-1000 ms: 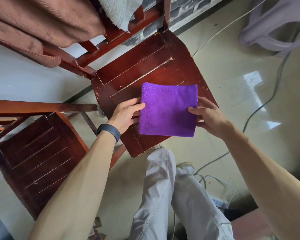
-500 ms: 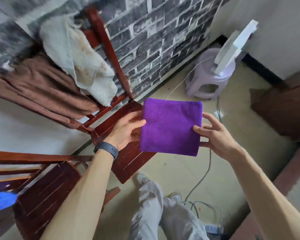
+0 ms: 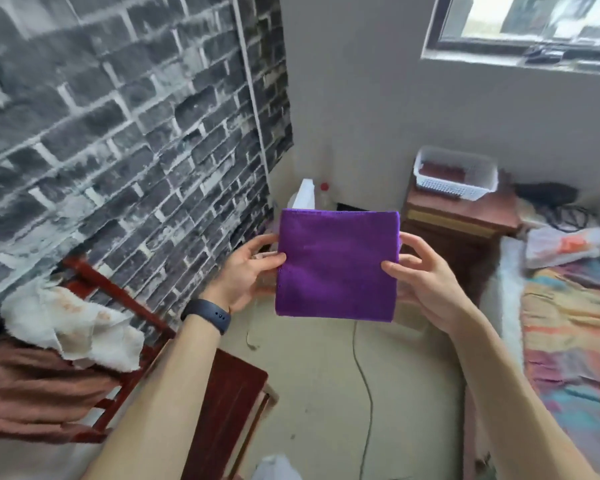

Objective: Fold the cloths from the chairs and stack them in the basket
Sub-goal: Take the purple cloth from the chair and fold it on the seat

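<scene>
A folded purple cloth [image 3: 336, 265], a neat square, hangs in the air at the middle of the view. My left hand [image 3: 246, 271] pinches its left edge, thumb in front. My right hand [image 3: 426, 278] pinches its right edge. A white perforated basket [image 3: 456, 174] sits on a small wooden cabinet [image 3: 465, 220] at the back right, past the cloth. At lower left a red wooden chair [image 3: 222, 403] carries a white stained cloth [image 3: 73, 327] and a brown cloth [image 3: 35, 386] over its backrest.
A dark brick-pattern wall fills the left side. A bed with a multicoloured cover [image 3: 575, 334] runs along the right edge. A cable [image 3: 364, 382] trails over the beige floor between the chair and the bed. A window is at the top right.
Both hands lifted the folded purple cloth off the chair seat and carried it up and to the right. The view swung from the chairs toward the basket on the cabinet.
</scene>
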Action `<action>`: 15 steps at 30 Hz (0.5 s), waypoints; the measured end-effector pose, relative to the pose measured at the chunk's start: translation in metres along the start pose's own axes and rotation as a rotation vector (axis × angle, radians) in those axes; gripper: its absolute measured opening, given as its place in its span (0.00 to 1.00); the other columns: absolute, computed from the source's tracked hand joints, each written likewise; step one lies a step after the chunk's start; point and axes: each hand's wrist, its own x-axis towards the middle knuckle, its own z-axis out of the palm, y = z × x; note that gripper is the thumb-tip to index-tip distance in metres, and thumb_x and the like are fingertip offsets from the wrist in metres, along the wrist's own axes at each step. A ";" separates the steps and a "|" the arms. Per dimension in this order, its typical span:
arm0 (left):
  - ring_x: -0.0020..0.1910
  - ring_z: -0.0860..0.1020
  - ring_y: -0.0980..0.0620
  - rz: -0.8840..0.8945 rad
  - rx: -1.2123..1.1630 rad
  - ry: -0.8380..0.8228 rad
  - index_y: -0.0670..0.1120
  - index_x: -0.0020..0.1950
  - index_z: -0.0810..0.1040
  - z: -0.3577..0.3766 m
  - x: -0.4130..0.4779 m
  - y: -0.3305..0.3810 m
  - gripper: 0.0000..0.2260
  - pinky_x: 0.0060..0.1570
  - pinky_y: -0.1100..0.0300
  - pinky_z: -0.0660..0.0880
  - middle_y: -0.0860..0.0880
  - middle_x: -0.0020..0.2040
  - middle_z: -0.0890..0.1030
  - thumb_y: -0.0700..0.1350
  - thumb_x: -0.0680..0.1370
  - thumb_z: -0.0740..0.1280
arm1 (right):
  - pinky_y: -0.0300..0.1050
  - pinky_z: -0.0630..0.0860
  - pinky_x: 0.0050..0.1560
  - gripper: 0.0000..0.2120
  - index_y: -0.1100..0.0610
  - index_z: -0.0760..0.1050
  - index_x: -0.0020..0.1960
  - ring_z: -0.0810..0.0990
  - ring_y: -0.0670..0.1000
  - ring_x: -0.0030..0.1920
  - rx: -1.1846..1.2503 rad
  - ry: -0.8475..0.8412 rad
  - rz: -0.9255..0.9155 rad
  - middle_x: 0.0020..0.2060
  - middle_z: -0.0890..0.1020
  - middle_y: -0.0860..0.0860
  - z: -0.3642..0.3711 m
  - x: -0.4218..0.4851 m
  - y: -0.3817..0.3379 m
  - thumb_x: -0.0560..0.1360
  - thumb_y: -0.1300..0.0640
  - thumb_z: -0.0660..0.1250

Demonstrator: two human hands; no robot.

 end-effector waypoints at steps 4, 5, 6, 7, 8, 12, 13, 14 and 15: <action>0.47 0.81 0.47 0.000 0.036 -0.076 0.47 0.67 0.75 0.053 0.042 0.020 0.18 0.48 0.47 0.78 0.44 0.52 0.82 0.36 0.78 0.68 | 0.59 0.83 0.44 0.22 0.42 0.78 0.63 0.86 0.59 0.53 0.021 0.081 -0.051 0.51 0.85 0.58 -0.046 0.000 -0.022 0.76 0.65 0.72; 0.45 0.81 0.48 -0.003 0.035 -0.095 0.47 0.67 0.75 0.063 0.055 0.022 0.18 0.45 0.49 0.79 0.45 0.51 0.82 0.36 0.78 0.68 | 0.59 0.83 0.43 0.22 0.42 0.78 0.62 0.86 0.58 0.53 0.025 0.100 -0.055 0.52 0.85 0.58 -0.058 0.003 -0.026 0.76 0.65 0.72; 0.43 0.82 0.48 -0.009 0.032 -0.115 0.48 0.66 0.75 0.073 0.068 0.023 0.18 0.43 0.50 0.79 0.45 0.50 0.82 0.36 0.77 0.68 | 0.58 0.83 0.42 0.22 0.41 0.79 0.61 0.86 0.58 0.53 0.026 0.123 -0.056 0.52 0.85 0.58 -0.069 0.007 -0.029 0.76 0.65 0.72; 0.42 0.83 0.49 -0.015 0.026 -0.135 0.48 0.65 0.76 0.082 0.083 0.025 0.17 0.40 0.51 0.81 0.45 0.49 0.83 0.36 0.77 0.68 | 0.57 0.83 0.42 0.22 0.41 0.79 0.61 0.86 0.57 0.53 0.030 0.144 -0.057 0.52 0.85 0.58 -0.079 0.013 -0.032 0.75 0.64 0.72; 0.41 0.84 0.50 -0.019 0.019 -0.155 0.49 0.63 0.77 0.090 0.098 0.026 0.17 0.37 0.51 0.81 0.45 0.49 0.84 0.35 0.77 0.68 | 0.57 0.83 0.42 0.22 0.41 0.79 0.61 0.86 0.57 0.53 0.034 0.159 -0.057 0.52 0.85 0.58 -0.090 0.021 -0.034 0.75 0.64 0.72; 0.43 0.84 0.50 -0.040 0.017 -0.219 0.50 0.61 0.78 0.117 0.173 0.031 0.15 0.34 0.53 0.80 0.46 0.49 0.85 0.36 0.77 0.69 | 0.57 0.83 0.41 0.22 0.40 0.79 0.61 0.86 0.56 0.53 0.032 0.218 -0.045 0.52 0.86 0.58 -0.132 0.068 -0.041 0.76 0.64 0.72; 0.43 0.84 0.50 -0.055 0.025 -0.228 0.50 0.61 0.79 0.124 0.193 0.031 0.15 0.35 0.53 0.80 0.46 0.50 0.85 0.36 0.77 0.69 | 0.57 0.83 0.41 0.22 0.40 0.79 0.61 0.86 0.56 0.52 0.033 0.235 -0.036 0.52 0.86 0.58 -0.142 0.082 -0.041 0.76 0.64 0.72; 0.44 0.84 0.50 -0.072 0.032 -0.237 0.51 0.60 0.79 0.130 0.215 0.032 0.15 0.36 0.53 0.80 0.46 0.50 0.85 0.37 0.77 0.70 | 0.57 0.83 0.41 0.22 0.40 0.79 0.61 0.86 0.56 0.52 0.039 0.253 -0.027 0.52 0.86 0.57 -0.152 0.098 -0.042 0.76 0.64 0.72; 0.44 0.84 0.50 -0.089 0.037 -0.249 0.52 0.59 0.80 0.136 0.238 0.033 0.14 0.37 0.53 0.80 0.46 0.51 0.85 0.38 0.77 0.70 | 0.57 0.83 0.41 0.22 0.40 0.79 0.61 0.86 0.56 0.52 0.050 0.271 -0.017 0.51 0.86 0.57 -0.162 0.114 -0.043 0.75 0.64 0.72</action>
